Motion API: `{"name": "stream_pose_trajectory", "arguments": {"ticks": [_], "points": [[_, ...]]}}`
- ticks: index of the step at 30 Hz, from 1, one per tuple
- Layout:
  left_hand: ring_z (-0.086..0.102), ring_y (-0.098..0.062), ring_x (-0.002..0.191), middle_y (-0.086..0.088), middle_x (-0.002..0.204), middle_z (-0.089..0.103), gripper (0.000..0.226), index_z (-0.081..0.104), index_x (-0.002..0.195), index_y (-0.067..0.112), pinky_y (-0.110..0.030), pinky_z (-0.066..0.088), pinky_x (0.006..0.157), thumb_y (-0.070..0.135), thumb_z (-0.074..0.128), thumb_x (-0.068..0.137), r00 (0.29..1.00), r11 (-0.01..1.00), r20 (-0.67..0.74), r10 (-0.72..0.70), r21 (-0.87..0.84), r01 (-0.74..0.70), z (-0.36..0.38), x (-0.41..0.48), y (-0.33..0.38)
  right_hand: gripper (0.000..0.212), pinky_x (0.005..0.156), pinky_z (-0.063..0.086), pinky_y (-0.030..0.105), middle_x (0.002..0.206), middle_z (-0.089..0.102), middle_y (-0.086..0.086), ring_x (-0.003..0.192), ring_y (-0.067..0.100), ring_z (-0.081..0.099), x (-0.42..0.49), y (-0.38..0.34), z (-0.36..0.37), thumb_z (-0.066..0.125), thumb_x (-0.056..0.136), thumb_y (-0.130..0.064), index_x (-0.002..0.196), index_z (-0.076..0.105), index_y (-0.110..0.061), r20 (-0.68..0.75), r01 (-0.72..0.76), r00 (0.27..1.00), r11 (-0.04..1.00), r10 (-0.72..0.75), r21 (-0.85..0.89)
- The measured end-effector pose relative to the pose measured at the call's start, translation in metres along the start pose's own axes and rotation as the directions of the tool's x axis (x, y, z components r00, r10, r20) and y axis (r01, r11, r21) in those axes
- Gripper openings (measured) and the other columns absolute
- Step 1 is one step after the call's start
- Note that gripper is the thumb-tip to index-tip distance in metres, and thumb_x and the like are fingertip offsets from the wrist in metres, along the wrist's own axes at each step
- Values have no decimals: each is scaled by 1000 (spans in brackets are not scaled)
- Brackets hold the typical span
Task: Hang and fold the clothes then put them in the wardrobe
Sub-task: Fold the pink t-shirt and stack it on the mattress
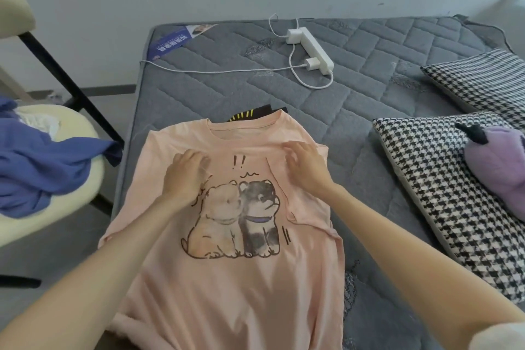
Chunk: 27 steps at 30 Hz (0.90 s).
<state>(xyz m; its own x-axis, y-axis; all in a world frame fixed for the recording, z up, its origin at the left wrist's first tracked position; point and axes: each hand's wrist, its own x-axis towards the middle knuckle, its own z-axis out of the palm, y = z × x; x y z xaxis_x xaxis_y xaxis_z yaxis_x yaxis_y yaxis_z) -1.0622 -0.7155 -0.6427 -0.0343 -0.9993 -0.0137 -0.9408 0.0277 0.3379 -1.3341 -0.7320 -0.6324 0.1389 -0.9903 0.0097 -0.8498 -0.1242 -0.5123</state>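
My left hand (186, 172) and right hand (305, 165) lie flat, fingers relaxed, on the pink T-shirt (241, 307), at eleven and one o'clock from its dog print (233, 221).

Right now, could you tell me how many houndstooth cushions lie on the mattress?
2: far cushion at the right edge; nearer cushion under a purple plush toy.
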Motion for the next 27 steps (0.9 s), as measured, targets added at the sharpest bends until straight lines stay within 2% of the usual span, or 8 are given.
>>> {"name": "stream_pose_trajectory", "arguments": {"ticks": [4, 6, 10, 12, 16, 19, 23, 27], "points": [[42, -27, 112, -2, 128, 49, 31, 52, 125, 17, -38, 42, 88, 15, 45, 95, 990, 982, 138, 8, 184, -34, 2, 6, -27, 30, 104, 33, 38, 131, 53, 5, 122, 25, 43, 12, -6, 11, 43, 99, -22, 125, 59, -17, 20, 27, 999, 994, -25, -106], [41, -27, 110, 0, 127, 48, 27, 51, 124, 21, -36, 41, 86, 20, 42, 99, 986, 978, 162, 29, 199, -61, 3, 9, -34, 27, 101, 32, 38, 124, 53, 4, 118, 24, 43, 14, -9, 15, 44, 98, -25, 121, 58, -19, 27, 33, 999, 988, -30, -154], [39, -25, 108, 2, 124, 46, 28, 47, 125, 27, -34, 31, 80, 20, 39, 99, 990, 983, 129, 57, 167, -78, 7, 17, -39, 30, 102, 24, 45, 127, 52, 2, 122, 25, 37, 19, -12, 17, 40, 99, -29, 126, 52, -23, 77, -32, 996, 972, 51, -232], [38, -26, 109, 0, 122, 45, 29, 47, 127, 29, -37, 32, 83, 24, 39, 100, 990, 988, 130, 46, 139, -65, 9, 20, -38, 27, 101, 23, 46, 119, 57, 1, 118, 25, 37, 22, -14, 15, 38, 99, -28, 118, 56, -22, 94, -53, 993, 972, 76, -230], [38, -25, 106, -2, 114, 44, 17, 55, 110, 25, -35, 30, 83, 30, 44, 99, 990, 993, 139, 12, 116, -29, 12, 24, -37, 13, 101, 17, 45, 103, 64, -5, 119, 22, 35, 24, -17, 7, 44, 99, -28, 103, 55, -23, 144, -45, 987, 990, 65, -136], [39, -25, 101, -2, 107, 47, 15, 56, 101, 21, -33, 27, 78, 26, 42, 99, 999, 999, 46, 4, 46, -6, 11, 27, -38, 5, 100, 14, 38, 88, 56, -21, 115, 16, 38, 23, -19, -2, 50, 97, -26, 94, 52, -29, 115, 7, 993, 1000, -10, 25], [41, -28, 99, -4, 103, 50, 15, 55, 98, 19, -36, 32, 78, 26, 41, 99, 992, 989, -74, -104, -112, 96, 2, 39, -38, 23, 104, 23, 43, 89, 60, -21, 111, 16, 48, 25, -26, -9, 56, 93, -17, 83, 52, -37, 86, 31, 995, 961, -56, 275], [43, -29, 100, -6, 105, 51, 15, 57, 100, 16, -37, 36, 80, 26, 45, 98, 997, 993, -40, -71, -93, 67, 4, 44, -28, 22, 88, 14, 32, 93, 61, -19, 110, 13, 41, 26, -31, 6, 54, 93, -16, 87, 51, -36, 115, -29, 993, 965, -1, 262]]}}
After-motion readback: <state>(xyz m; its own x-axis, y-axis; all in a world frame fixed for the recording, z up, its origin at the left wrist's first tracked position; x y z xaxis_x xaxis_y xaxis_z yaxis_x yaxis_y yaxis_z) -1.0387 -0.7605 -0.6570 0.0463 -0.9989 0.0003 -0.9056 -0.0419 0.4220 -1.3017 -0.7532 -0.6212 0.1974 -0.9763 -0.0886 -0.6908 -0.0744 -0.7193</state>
